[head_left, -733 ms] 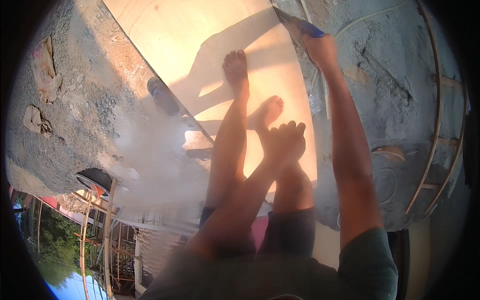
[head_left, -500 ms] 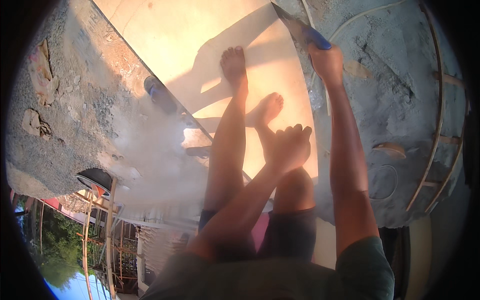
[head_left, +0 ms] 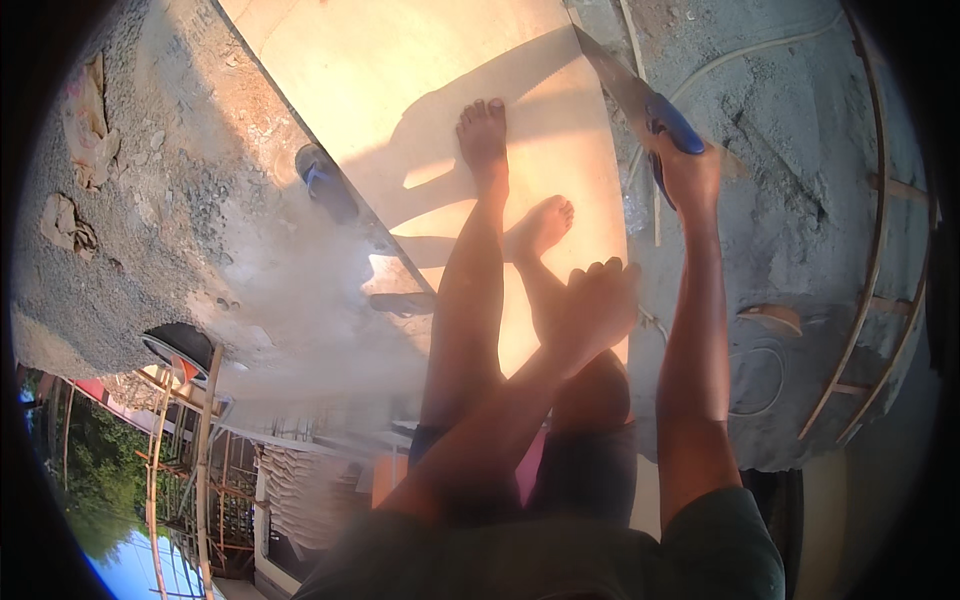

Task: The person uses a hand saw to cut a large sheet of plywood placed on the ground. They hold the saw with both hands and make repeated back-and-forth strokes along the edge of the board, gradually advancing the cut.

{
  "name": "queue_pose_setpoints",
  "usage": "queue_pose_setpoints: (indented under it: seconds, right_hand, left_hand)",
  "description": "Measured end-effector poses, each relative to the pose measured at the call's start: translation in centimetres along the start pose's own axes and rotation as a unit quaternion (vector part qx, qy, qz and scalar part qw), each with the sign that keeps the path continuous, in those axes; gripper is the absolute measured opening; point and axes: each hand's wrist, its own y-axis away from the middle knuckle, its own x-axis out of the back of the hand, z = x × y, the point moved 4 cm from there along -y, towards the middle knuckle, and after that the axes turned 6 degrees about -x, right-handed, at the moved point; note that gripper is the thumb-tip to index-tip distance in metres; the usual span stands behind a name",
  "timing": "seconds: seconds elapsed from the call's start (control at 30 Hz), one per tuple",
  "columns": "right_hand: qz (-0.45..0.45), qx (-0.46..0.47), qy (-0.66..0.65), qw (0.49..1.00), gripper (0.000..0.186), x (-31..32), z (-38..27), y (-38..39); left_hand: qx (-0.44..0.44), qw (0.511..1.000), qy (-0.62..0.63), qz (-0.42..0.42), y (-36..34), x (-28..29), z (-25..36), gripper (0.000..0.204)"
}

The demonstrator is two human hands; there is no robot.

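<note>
sunlit board (head_left: 340,60) | right hand (head_left: 692,180): blue-handled saw (head_left: 632,92) | left hand (head_left: 603,300): curled

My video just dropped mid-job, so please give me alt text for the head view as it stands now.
The right hand grips a blue-handled saw, its blade reaching the right edge of a sunlit pale board. Both bare feet rest on the board, and the left hand is curled near the right knee.

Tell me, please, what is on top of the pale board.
The left foot and right foot, both bare, are on the pale board, among shadows; what the feet cover cannot be seen.
</note>
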Motion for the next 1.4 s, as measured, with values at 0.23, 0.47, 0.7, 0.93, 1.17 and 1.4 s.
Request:
queue_pose_setpoints:
  seconds: [0.23, 0.47, 0.7, 0.93, 1.17, 1.4]
  right_hand:
    - [0.048, -0.050, 0.132, 0.989, 0.035, -1.6, -3.6, -8.4]
    - [0.008, 0.023, 0.143, 0.989, 0.038, 0.5, -4.1, -2.1]
    - [0.031, -0.025, 0.148, 0.988, 0.041, -1.6, -3.8, -7.3]
    - [-0.007, 0.008, 0.098, 0.995, 0.039, -0.2, -3.6, -3.8]
    - [-0.011, -0.043, 0.097, 0.994, 0.041, -2.3, -1.1, -4.5]
    - [0.017, -0.023, 0.088, 0.996, 0.044, -3.1, 0.0, -5.8]
  left_hand:
    - [-0.038, 0.999, -0.016, 0.033, -1.0, 0.4, 1.4, 0.032]
    - [0.011, 0.999, -0.022, 0.028, -0.4, -0.6, -1.4, 0.036]
    - [-0.051, 0.998, -0.001, 0.043, -0.1, -1.4, 0.1, 0.032]
    - [-0.038, 0.998, -0.036, 0.042, -0.1, -1.8, -1.5, 0.035]
    - [-0.050, 0.998, -0.017, 0.030, 0.6, -3.1, 0.3, 0.031]
    - [-0.036, 0.998, -0.032, 0.048, 0.1, -3.0, -1.3, 0.027]
